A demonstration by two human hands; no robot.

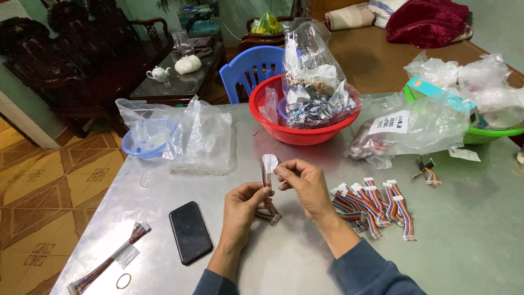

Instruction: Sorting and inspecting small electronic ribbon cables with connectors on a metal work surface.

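Observation:
My left hand grips a folded bundle of multicoloured ribbon cable at its lower part, just above the metal table. My right hand pinches a white paper label at the top of the same bundle. To the right of my right hand lies a pile of several folded, labelled cable bundles. A long unfolded cable with a tag rests at the table's front left.
A black phone lies left of my hands, a rubber band near the front edge. A red basin with bags, a blue basket in plastic, a green basin and a bagged cable pack stand behind. A blue chair stands past the table.

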